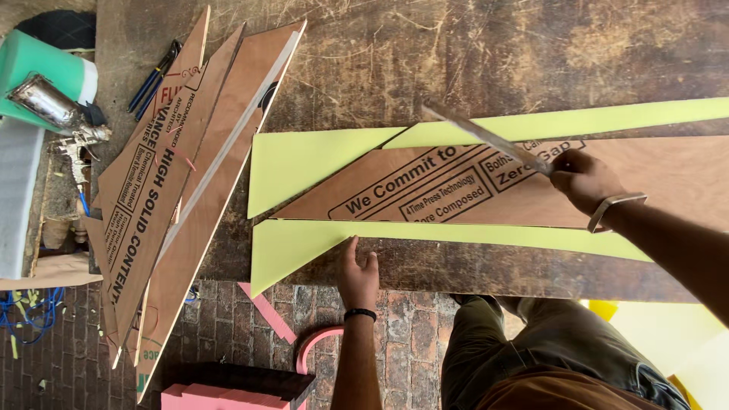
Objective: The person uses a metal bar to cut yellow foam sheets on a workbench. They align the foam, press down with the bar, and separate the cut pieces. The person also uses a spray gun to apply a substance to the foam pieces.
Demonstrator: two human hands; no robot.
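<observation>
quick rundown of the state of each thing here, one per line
left hand: open, flat, pressing the lower yellow sheet at the workbench edge
right hand: closed around a saw blade
saw blade: tilted, lying across the plywood piece
plywood piece: flat on the bench, between yellow sheets
plywood offcuts: stacked, overhanging the bench
spray gun: lying on its side
pliers: shut, lying idle

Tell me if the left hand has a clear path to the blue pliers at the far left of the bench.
Probably yes: the left hand is empty, and only flat plywood offcuts lie between it and the pliers.
</observation>
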